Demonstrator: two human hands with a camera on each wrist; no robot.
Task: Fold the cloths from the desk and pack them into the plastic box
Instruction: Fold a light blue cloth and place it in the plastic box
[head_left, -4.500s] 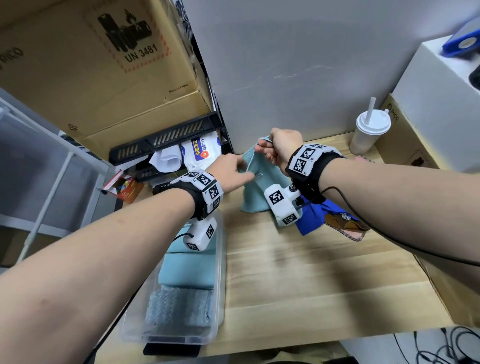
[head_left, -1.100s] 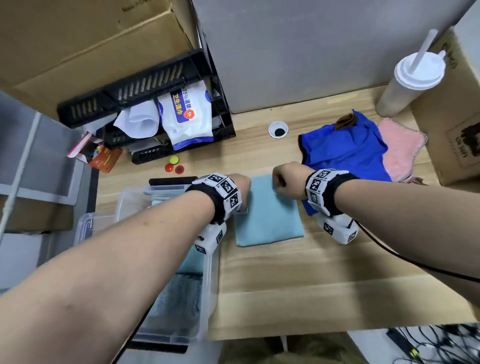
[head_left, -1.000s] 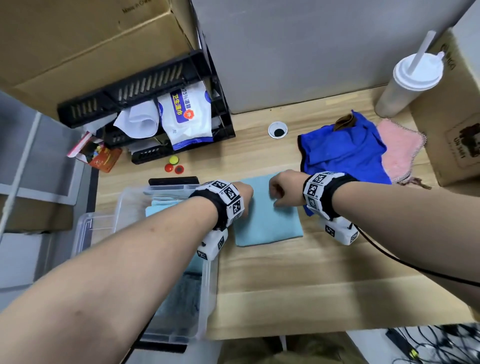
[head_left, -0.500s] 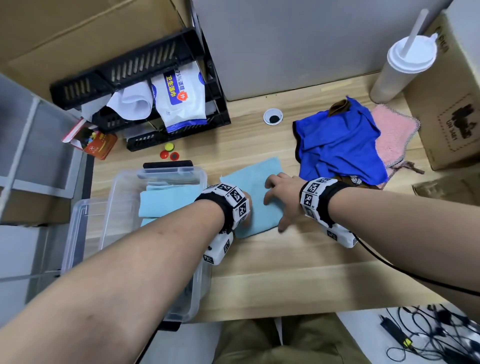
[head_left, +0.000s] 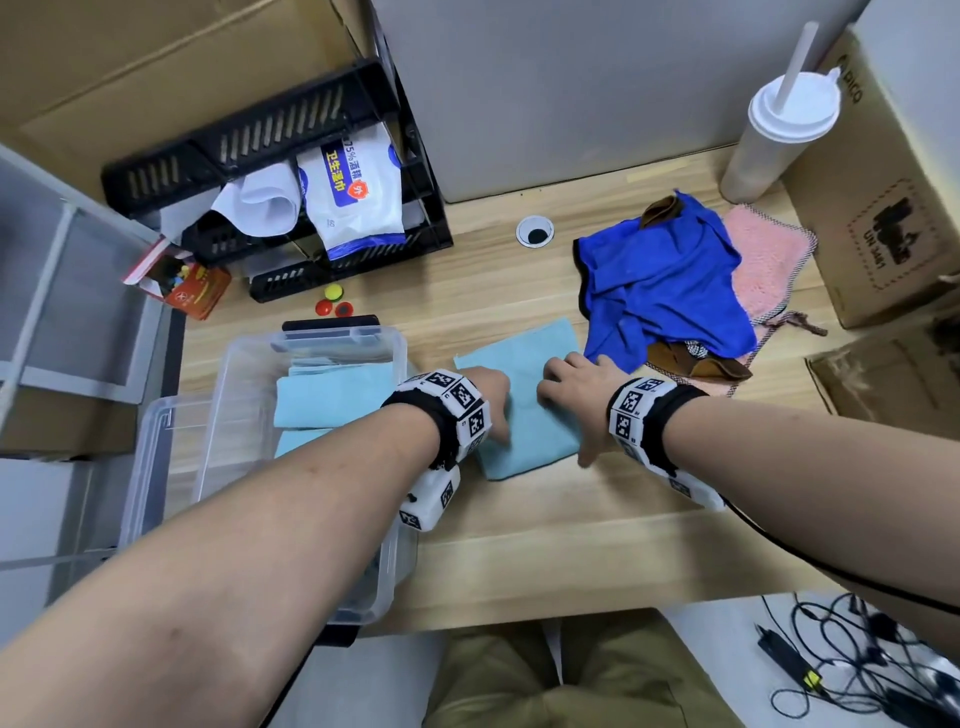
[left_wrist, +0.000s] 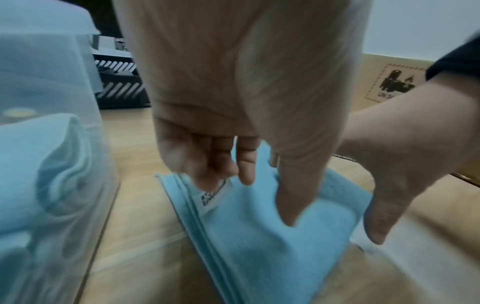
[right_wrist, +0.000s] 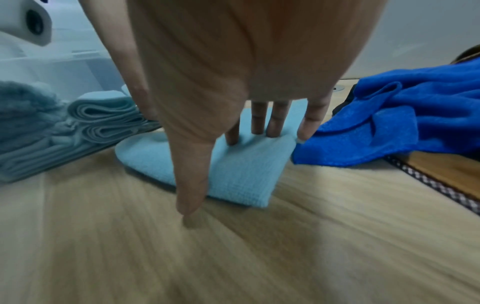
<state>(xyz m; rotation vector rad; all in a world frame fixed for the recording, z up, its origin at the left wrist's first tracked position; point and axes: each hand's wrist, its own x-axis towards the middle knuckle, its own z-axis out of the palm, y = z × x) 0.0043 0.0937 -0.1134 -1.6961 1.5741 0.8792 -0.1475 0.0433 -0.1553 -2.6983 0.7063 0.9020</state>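
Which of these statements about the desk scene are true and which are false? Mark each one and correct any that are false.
1. Both hands rest on the folded light blue cloth on the wooden desk. True: the left hand and right hand lie on it with straight fingers.
2. The clear plastic box holds no cloths. False: folded light blue cloths already lie inside.
3. The crumpled dark blue cloth lies partly over the pink cloth. True.
4. The white lidded cup with a straw has tipped over. False: it stands upright at the back of the desk.
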